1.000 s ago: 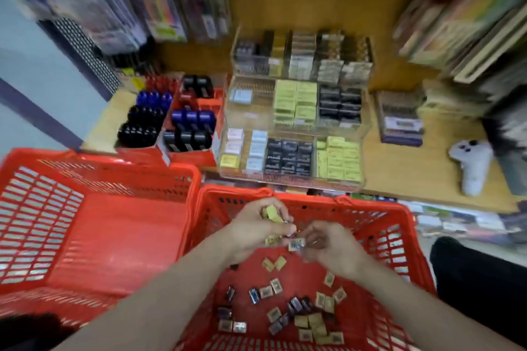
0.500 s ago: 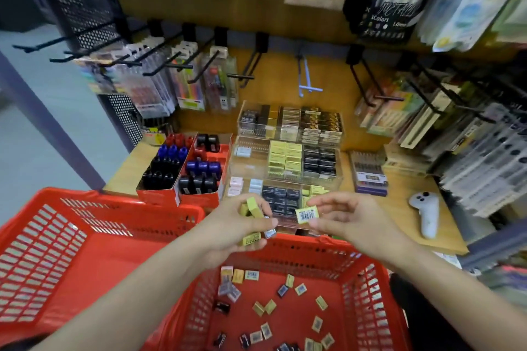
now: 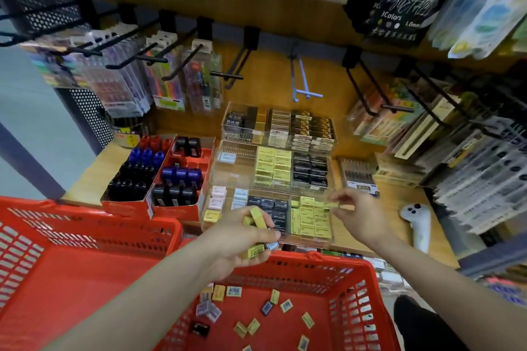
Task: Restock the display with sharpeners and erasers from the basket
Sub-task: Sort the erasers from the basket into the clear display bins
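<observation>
A small yellow eraser [image 3: 332, 205] is pinched by the right hand [image 3: 352, 212] over the clear display's [image 3: 303, 241] near right compartment; several yellow pieces [image 3: 258, 218] are clutched in the left hand [image 3: 242, 236]. Below, more lie scattered in the red basket [image 3: 353, 276] before a wooden shelf [image 3: 85, 177].

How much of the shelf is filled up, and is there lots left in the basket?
Done: the clear display already holds rows of yellow and black packs. In hand: the right hand pinches one yellow eraser over the front row; the left hand grips several more. Left: many small packs lie loose in the red basket.
</observation>
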